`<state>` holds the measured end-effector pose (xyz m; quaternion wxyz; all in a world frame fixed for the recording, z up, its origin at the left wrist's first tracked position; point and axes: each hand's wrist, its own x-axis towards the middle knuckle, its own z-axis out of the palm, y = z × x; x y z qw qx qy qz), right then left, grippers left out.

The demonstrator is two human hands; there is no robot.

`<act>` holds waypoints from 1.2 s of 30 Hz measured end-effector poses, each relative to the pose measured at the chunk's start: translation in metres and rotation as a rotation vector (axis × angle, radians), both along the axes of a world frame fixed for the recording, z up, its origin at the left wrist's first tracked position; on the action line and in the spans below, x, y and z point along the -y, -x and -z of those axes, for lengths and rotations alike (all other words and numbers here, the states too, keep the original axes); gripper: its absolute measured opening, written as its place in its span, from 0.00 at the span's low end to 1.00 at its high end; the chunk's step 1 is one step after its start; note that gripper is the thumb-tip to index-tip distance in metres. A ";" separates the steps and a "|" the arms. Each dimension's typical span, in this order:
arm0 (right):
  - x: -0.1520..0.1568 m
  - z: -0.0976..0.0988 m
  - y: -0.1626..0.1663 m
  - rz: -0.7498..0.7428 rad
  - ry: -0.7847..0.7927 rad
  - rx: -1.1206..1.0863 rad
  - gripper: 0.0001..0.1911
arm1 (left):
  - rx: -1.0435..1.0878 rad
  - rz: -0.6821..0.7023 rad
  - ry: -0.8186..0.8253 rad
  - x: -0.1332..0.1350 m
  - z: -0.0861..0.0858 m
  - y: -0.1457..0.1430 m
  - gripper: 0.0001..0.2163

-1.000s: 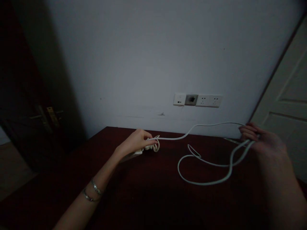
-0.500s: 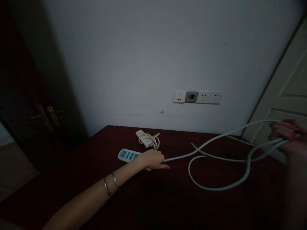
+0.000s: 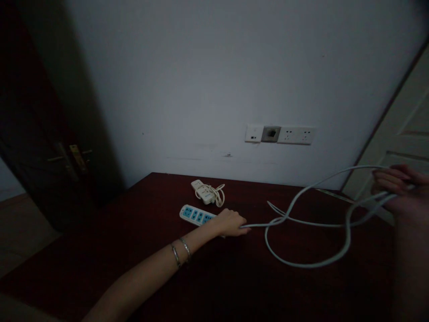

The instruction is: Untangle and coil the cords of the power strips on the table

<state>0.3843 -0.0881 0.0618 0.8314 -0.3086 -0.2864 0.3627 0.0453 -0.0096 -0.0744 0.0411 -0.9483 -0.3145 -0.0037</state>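
My left hand (image 3: 232, 223) is closed around the white power strip cord, right where it leaves the strip. The power strip (image 3: 197, 215), white with blue socket panels, lies on the dark red table, its right end partly hidden under my hand and wrist. From my left fingers the cord (image 3: 311, 266) runs right in loose loops across and above the table. Off at the right edge, my right hand (image 3: 398, 183) is raised and closed on several gathered strands of that cord. Its fingertips are partly hidden and dim.
Behind the strip lies a smaller white power strip (image 3: 204, 193) with its cord wrapped about it. Wall sockets (image 3: 295, 135) sit above the table's back edge. A dark door with a brass handle (image 3: 77, 157) stands left, a pale door (image 3: 409, 147) right.
My left hand has slid right, and the blue-panelled strip has shifted right with it. The cord between my hands has slackened into a tighter loop. My right hand stays nearly in place.
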 end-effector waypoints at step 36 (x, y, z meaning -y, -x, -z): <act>-0.020 -0.001 0.192 -0.303 0.058 0.635 0.18 | 0.843 0.107 1.093 0.041 -0.132 0.029 0.16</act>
